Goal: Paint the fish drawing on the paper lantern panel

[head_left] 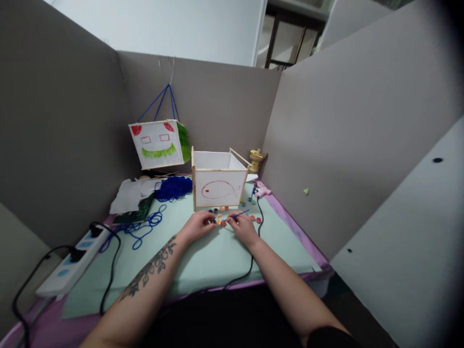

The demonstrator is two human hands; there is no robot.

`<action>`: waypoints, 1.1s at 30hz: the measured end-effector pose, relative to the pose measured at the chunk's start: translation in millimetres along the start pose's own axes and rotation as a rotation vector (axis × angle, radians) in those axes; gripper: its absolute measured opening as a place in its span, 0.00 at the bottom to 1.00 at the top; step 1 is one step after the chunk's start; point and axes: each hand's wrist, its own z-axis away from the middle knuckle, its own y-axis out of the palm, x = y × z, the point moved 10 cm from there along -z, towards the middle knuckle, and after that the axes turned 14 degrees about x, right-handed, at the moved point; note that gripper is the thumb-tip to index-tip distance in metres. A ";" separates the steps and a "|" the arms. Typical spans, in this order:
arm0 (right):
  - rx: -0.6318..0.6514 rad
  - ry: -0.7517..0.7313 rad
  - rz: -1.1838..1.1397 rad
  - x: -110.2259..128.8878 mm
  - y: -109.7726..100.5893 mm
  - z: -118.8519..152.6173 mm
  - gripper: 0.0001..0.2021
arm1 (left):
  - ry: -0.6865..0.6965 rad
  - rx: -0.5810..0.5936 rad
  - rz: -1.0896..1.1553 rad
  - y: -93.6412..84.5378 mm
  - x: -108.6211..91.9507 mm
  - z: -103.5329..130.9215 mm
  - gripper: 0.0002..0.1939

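Note:
My right hand pinches a thin paintbrush with a blue handle, its tip end low over the small paint pots. My left hand is curled, fingertips closed on a small paint pot in a cluster; its fingers partly hide the pots there. An orange pot sits between the two hands. Just beyond them stands a white box lantern with a wooden stick frame, open on top. Its front panel carries a red fish outline with a red eye.
A painted lantern hangs by blue cords at the back left. Below it lie blue yarn, white cloth and a green book. A power strip is at left; a black cable crosses the table. Grey partitions surround it.

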 end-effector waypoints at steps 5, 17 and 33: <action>-0.024 0.037 -0.030 -5.4 -1.5 -0.2 0.11 | -0.015 -0.006 0.008 -0.6 0.7 0.1 0.11; -0.006 0.034 -0.047 -1.5 0.6 -1.1 0.10 | -0.015 -0.010 -0.002 0.8 2.4 -0.6 0.13; -0.009 0.058 -0.096 4.0 -9.6 -1.5 0.09 | -0.029 -0.008 0.009 0.8 5.8 -0.7 0.14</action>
